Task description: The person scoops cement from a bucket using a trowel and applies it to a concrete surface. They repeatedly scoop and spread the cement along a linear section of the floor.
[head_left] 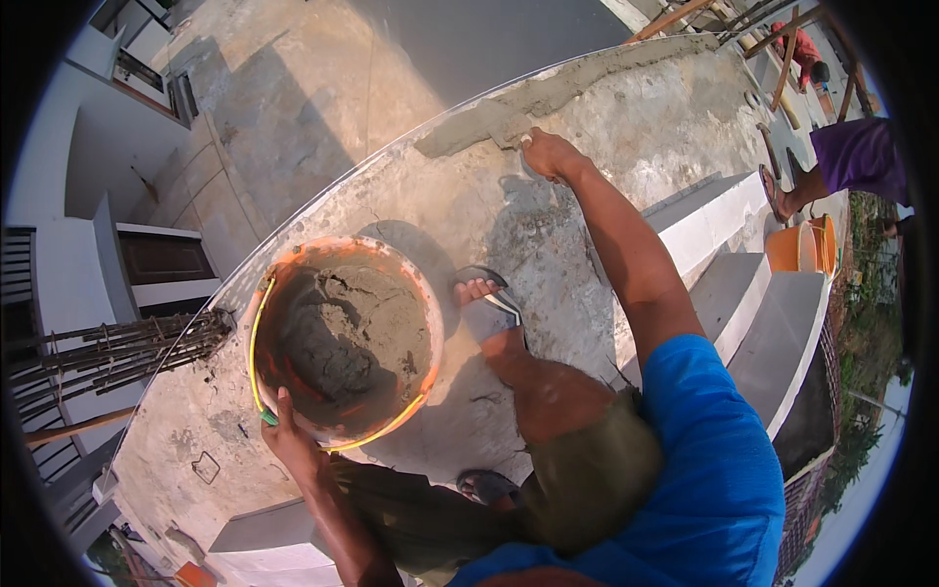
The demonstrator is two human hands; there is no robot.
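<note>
An orange bucket [437, 328] of wet grey mortar [337, 333] stands by my left foot. My left hand [291, 442] is closed on its near rim, thumb up the side, beside the green grip of the yellow handle [256, 342]. Farther out, my right hand [553, 157] is closed around a trowel [513, 143], whose blade is mostly hidden by mortar and the fist. That tool touches a rough mortar strip [562, 91] laid along the slab's curved edge.
White block-like beams [709, 215] lie on the slab [626, 127] to my right, near orange buckets [797, 248]. A person in purple shorts [861, 161] stands there; another in red is beyond. Rebar [127, 352] sticks out at left. Past the curved edge lies lower ground.
</note>
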